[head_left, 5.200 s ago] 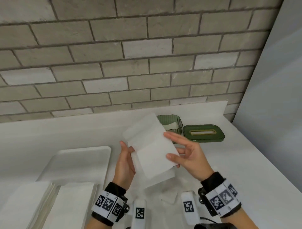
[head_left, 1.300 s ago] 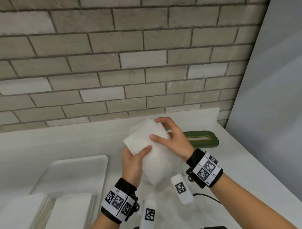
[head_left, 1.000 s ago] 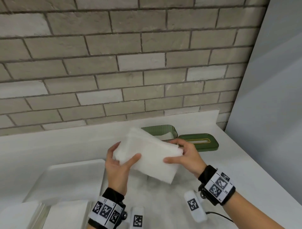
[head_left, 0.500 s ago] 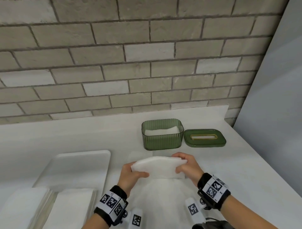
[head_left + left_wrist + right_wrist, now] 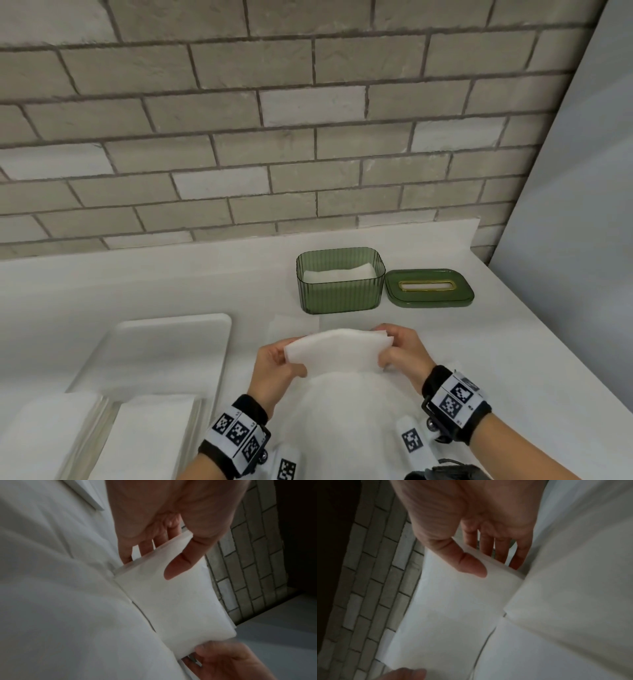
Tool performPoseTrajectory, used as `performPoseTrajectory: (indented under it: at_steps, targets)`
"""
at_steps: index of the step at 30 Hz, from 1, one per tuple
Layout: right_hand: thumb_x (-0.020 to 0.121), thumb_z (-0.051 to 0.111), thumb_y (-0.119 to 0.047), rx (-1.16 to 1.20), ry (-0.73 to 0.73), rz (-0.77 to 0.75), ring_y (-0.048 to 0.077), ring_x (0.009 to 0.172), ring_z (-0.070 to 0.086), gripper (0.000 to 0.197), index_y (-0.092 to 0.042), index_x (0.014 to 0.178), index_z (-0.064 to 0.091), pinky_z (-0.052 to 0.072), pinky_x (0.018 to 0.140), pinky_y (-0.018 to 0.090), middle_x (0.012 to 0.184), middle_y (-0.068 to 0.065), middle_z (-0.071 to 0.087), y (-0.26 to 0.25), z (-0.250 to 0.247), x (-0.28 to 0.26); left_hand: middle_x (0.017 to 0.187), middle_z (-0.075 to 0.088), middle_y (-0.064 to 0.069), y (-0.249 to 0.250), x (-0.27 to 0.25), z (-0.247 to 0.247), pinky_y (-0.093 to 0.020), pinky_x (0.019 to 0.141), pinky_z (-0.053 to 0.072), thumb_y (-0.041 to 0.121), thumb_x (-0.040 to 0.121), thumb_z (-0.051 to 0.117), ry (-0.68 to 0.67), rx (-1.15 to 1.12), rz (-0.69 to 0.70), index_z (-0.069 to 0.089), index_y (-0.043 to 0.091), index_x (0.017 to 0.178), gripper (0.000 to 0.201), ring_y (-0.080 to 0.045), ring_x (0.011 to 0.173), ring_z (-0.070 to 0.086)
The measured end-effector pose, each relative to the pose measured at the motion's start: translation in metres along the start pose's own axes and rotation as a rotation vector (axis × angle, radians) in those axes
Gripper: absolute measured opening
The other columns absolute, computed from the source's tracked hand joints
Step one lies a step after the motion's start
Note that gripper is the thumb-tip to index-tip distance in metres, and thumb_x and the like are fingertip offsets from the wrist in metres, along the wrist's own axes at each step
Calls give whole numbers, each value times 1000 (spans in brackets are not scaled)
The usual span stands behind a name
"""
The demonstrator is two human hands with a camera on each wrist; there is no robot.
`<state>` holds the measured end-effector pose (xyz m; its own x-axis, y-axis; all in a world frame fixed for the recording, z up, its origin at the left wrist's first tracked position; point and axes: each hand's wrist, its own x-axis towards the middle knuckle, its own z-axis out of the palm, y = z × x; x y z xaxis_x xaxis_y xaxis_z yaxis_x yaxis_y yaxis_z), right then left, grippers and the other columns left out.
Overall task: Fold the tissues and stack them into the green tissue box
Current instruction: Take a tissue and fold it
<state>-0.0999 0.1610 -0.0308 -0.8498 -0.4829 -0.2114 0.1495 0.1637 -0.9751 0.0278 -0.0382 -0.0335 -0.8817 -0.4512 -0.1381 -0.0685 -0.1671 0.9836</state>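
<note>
I see my left hand (image 5: 171, 520) pinch a folded white tissue (image 5: 171, 599), thumb (image 5: 180, 562) on top. My right hand (image 5: 228, 660) holds its far end at 5 o'clock. A brick wall (image 5: 248, 561) shows at 3 o'clock.

Your two forearms reached forward side by side, each wrist wearing a black band with square markers. Your left hand (image 5: 274, 365) and right hand (image 5: 400, 353) faced each other, thumbs on top and fingers curled beneath, each pinching one end of a folded tissue (image 5: 337, 351).
</note>
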Motion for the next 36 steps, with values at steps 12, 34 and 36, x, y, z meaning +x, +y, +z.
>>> performPoseTrajectory:
  at_steps: [12, 34, 36]
  targets:
    - [55, 60, 18, 34, 10, -42, 21, 76, 56, 40, -10, 82, 66, 46, 58, 24, 80, 8, 61, -25, 10, 14, 75, 71, 4, 22, 5, 17, -20, 53, 43, -3, 45, 48, 5, 97, 30, 75, 10, 87, 52, -6, 64, 59]
    - [76, 69, 5, -284, 127, -309, 25, 86, 66, 65, -23, 127, 40, 56, 76, 35, 97, 11, 67, -139, -13, 108, 100, 53, -1, 136, 124, 29, -26, 71, 51, -12, 84, 55, 22, 508, 239, 31, 15, 135, 63, -18, 82, 56]
    - [78, 65, 7, -366, 133, -336, 17, 77, 63, 64, -24, 127, 37, 54, 62, 20, 89, 4, 64, -132, -12, 118, 93, 53, -3, 128, 142, 35, -13, 54, 46, -12, 83, 55, 42, 594, 258, 33, 17, 132, 61, -13, 69, 51]
